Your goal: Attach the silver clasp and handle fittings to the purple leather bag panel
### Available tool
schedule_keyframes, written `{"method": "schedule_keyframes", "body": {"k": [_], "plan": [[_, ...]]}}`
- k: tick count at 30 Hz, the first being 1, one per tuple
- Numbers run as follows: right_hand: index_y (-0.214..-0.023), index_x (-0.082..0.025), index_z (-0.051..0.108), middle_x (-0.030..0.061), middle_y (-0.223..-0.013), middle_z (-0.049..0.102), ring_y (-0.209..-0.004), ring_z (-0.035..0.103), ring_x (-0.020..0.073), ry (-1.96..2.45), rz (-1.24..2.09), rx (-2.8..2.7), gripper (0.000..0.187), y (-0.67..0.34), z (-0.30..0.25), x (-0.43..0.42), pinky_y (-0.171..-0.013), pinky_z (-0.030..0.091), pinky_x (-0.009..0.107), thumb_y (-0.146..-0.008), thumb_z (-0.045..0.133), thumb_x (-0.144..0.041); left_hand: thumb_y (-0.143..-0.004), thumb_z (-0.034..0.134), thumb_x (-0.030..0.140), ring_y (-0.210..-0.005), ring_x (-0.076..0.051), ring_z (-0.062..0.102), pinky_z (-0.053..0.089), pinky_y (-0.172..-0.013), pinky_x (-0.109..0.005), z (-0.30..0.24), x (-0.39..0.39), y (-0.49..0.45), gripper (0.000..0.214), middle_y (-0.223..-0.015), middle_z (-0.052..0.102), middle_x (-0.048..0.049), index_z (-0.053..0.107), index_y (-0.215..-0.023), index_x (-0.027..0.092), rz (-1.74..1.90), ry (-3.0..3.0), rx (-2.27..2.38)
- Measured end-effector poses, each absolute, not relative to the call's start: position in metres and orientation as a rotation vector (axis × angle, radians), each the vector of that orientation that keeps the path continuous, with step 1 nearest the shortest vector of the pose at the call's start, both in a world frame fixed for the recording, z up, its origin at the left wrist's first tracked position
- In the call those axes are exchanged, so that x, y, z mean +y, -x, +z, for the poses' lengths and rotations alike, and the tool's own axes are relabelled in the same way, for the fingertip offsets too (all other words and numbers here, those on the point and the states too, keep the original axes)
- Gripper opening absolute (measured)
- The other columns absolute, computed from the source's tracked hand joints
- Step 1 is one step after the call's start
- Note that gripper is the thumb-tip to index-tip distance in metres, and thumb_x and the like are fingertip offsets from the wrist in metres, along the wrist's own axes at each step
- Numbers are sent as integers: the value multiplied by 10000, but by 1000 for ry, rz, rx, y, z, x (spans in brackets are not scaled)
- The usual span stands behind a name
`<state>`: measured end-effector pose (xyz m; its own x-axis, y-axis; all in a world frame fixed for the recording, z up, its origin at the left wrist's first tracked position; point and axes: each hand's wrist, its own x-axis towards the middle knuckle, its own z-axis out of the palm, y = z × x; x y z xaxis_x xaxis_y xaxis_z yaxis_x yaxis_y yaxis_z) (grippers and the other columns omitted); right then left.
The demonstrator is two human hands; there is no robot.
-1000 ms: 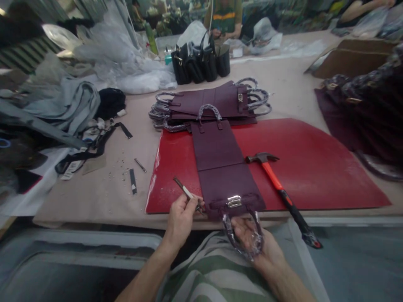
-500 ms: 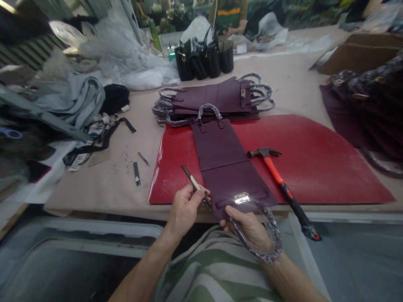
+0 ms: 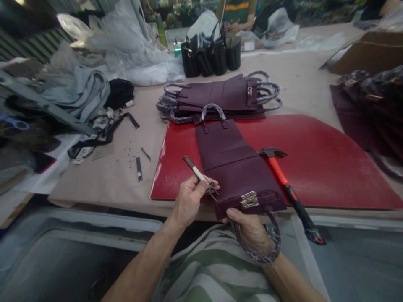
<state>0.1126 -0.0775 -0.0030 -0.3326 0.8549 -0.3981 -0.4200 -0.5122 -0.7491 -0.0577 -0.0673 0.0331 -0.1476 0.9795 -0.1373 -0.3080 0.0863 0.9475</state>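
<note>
My left hand [image 3: 189, 199] pinches a slim tool [image 3: 198, 173] with a dark metal end and a white middle. Thin metal points poke out beyond my fingers, close to the left edge of a maroon bag panel [image 3: 229, 144]. Gripped in my right hand [image 3: 252, 230] is the near end of this panel, thumb on top. Its near plastic-wrapped handle [image 3: 276, 243] loops over my right wrist. Beside my right thumb, a shiny metal clasp [image 3: 249, 199] sits on a strap across the panel. The far wrapped handle [image 3: 213, 107] points away from me.
A claw hammer [image 3: 280, 170] lies right of the panel on a red board [image 3: 327, 163]. Behind is a stack of maroon panels [image 3: 217, 95]. Small metal tools [image 3: 139, 169] and tiny bits lie left. Black bags [image 3: 210, 56] stand farther back; more maroon pieces [image 3: 362, 109] lie right.
The near end of the panel has tilted, so the clasp catches the light differently. My left hand has shifted slightly right with the tool, its points now showing by the panel. The whole view has shifted slightly.
</note>
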Motion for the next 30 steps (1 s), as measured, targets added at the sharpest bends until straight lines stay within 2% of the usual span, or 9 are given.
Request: {"method": "schedule_keyframes", "body": {"k": [6, 12, 19, 26, 30], "plan": [[-899, -211, 760, 20, -872, 705, -722, 601, 180, 966, 1947, -648, 348, -112, -3, -73, -587, 534, 277, -593, 907, -286, -821, 770, 492, -856, -230, 748, 598, -836, -350, 34, -71, 56, 385, -934, 743, -82, 664, -903, 131, 1408, -698, 1095], [-868, -211, 749, 0, -796, 687, -638, 570, 148, 881, 1951, -672, 311, -110, -11, -74, -589, 531, 272, -603, 898, -278, -862, 743, 464, -862, -208, 741, 586, -835, -318, 31, -76, 57, 346, -959, 745, -81, 672, -927, 131, 1419, -696, 1089], [-873, -204, 739, 2, -823, 691, -670, 592, 160, 909, 1963, -698, 317, -108, -18, -71, -592, 541, 279, -605, 889, -281, -887, 718, 449, -852, -190, 737, 577, -811, -281, 29, -75, 61, 317, -967, 744, -74, 695, -927, 135, 1396, -714, 1122], [-844, -179, 722, 16, -791, 685, -662, 607, 164, 972, 1993, -753, 308, -106, -15, -77, -641, 545, 293, -648, 888, -350, -870, 714, 448, -799, -188, 741, 583, -769, -276, 29, -69, 72, 321, -920, 747, -67, 674, -909, 131, 1400, -677, 1200], [-857, -169, 702, 22, -750, 688, -633, 625, 156, 1048, 2053, -717, 367, -100, -5, -81, -652, 535, 281, -699, 878, -450, -889, 662, 435, -784, -188, 731, 583, -776, -288, 26, -59, 113, 307, -860, 742, -61, 686, -912, 129, 1441, -864, 1448]]}}
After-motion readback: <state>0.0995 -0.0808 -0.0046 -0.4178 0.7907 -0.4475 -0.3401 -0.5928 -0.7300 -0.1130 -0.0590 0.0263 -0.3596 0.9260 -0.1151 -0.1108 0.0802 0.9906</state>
